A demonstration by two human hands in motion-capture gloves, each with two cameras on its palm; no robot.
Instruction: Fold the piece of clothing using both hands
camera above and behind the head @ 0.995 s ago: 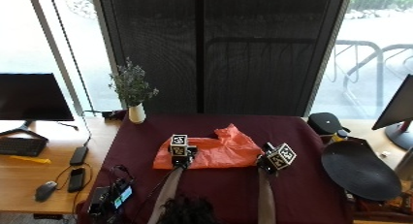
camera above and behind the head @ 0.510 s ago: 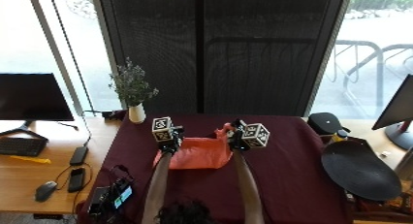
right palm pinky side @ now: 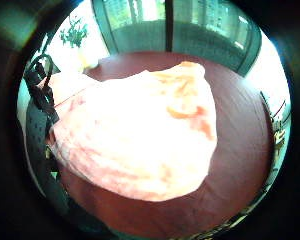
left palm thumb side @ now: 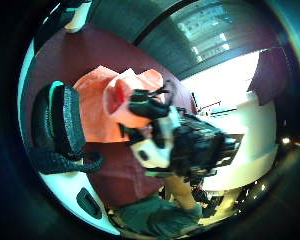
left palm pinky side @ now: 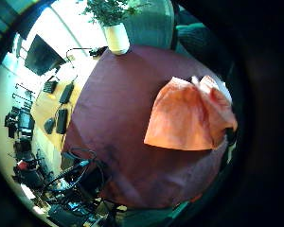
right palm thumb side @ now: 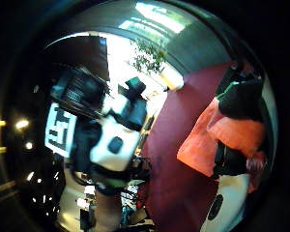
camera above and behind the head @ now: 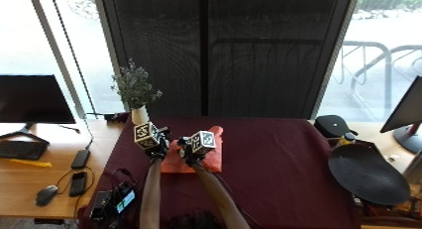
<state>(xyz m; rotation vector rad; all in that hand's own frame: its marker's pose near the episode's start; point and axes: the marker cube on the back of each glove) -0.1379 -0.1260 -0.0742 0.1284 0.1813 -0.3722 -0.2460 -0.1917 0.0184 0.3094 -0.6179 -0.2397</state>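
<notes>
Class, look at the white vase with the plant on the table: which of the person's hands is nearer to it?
Left. The left hand is at the orange garment's edge on the white vase side; the right hand is further from the vase, over the garment.

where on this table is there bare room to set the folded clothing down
The maroon tablecloth is bare right of the orange garment, as far as the black round thing at the right edge. The near edge ahead of the garment is bare too. It is crowded at the left: both hands on the garment, the white vase behind.
</notes>
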